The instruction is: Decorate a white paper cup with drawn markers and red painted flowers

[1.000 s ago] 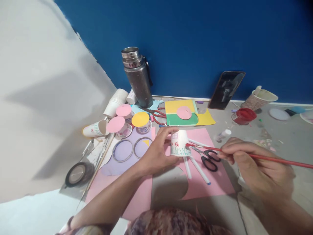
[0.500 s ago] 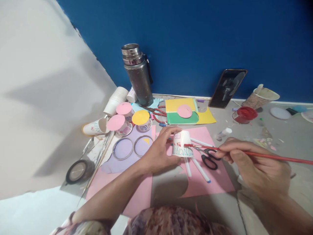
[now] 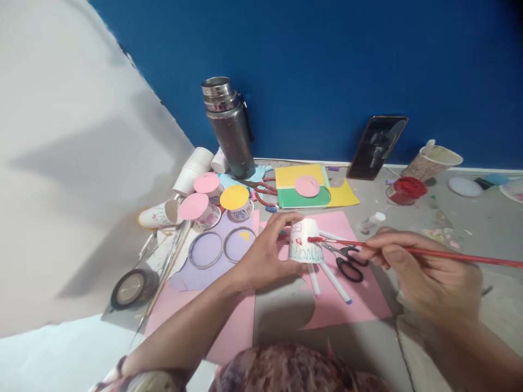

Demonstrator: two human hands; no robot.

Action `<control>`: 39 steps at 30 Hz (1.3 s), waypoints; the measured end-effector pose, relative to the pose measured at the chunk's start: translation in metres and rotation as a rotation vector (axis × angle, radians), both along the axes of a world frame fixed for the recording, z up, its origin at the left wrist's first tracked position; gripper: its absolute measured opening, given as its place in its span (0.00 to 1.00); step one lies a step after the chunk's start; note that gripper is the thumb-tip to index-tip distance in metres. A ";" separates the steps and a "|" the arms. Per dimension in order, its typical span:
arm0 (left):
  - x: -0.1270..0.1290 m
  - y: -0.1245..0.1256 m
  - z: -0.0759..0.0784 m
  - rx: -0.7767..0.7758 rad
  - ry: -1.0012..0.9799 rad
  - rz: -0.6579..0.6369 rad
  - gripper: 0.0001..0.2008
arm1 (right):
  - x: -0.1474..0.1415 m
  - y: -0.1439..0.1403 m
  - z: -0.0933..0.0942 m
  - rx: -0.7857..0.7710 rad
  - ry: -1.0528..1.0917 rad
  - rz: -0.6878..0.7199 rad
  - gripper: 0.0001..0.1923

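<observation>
My left hand (image 3: 267, 251) grips a small white paper cup (image 3: 304, 243) turned upside down over a pink paper sheet (image 3: 351, 294); the cup carries green zigzag lines and small red marks. My right hand (image 3: 425, 269) pinches a long red paintbrush (image 3: 449, 255), and its red-loaded tip touches the cup's right side. Black-handled scissors (image 3: 347, 262) and two white markers (image 3: 333, 280) lie just below the brush.
A steel flask (image 3: 229, 128) stands at the back beside stacked white cups (image 3: 192, 169). Decorated cups with pink and yellow paper lids (image 3: 220, 198), yellow-green card (image 3: 310, 188), a phone (image 3: 378, 147) leaning on the blue wall, a red paint pot (image 3: 406, 190) and a tape roll (image 3: 131, 288) surround the sheet.
The brush tip has crept slightly left and up along the cup's side while my left hand kept the cup almost still. The view shifted a little.
</observation>
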State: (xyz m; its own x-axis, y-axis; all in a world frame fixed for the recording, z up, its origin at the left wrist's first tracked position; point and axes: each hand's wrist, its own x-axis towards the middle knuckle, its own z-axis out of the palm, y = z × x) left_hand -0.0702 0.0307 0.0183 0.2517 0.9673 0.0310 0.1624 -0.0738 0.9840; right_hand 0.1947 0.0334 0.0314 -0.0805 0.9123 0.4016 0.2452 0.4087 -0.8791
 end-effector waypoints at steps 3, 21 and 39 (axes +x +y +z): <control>0.000 0.000 0.000 -0.009 -0.003 -0.004 0.38 | 0.001 -0.001 0.000 0.005 -0.002 -0.082 0.08; 0.000 -0.001 0.001 -0.040 -0.027 -0.022 0.39 | -0.002 -0.001 0.004 0.019 -0.055 -0.079 0.09; -0.001 0.000 0.001 -0.022 0.010 -0.027 0.38 | 0.004 -0.001 -0.001 0.074 -0.060 -0.106 0.09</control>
